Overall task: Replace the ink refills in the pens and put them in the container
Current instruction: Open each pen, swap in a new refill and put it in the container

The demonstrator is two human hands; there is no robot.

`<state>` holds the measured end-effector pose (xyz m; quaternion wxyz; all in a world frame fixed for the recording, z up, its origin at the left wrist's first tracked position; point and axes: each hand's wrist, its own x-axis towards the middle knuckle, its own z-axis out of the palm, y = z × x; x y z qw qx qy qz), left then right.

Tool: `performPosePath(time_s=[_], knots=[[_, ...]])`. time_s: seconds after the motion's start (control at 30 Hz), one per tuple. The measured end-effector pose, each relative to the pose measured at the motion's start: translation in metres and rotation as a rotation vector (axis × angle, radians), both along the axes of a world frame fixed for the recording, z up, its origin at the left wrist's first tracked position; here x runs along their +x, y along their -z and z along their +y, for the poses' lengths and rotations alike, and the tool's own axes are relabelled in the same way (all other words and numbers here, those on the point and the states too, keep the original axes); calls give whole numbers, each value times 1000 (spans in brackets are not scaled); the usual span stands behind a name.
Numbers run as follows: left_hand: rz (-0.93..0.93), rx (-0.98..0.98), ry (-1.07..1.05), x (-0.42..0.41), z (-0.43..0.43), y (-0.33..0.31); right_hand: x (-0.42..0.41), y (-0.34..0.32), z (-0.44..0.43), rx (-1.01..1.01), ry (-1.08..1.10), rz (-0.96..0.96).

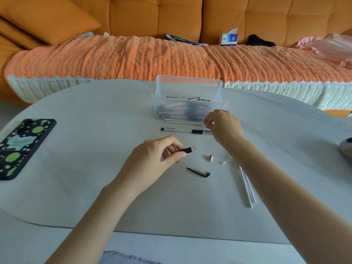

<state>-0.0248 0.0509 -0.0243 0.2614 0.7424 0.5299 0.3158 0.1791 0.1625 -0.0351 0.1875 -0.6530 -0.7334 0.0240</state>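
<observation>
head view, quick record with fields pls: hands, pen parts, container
left hand: holds barrel, black grip end sticking out
right hand: pinches end of refill lying in front of container
container: clear, pens inside
whole pen: lies flat, nearer than that refill
cap: loose, below barrel
metal tip: loose, above cap
other refills: beside right forearm
phone: far left
</observation>
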Motion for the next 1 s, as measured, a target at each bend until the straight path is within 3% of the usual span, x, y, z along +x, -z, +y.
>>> performPosePath(time_s=[0.23,0.47,0.7,1.0], knots=[[3,5,3,0,0,2,5,0,-2,48,-90,-145],[11,7,2,0,1,1,10,0,-3,70,-138,-161],[15,5,2,-1,1,1,15,-4,1,68,-248,-332],[-1,-5,0,-2,1,1,16,-7,2,81,-276,-352]])
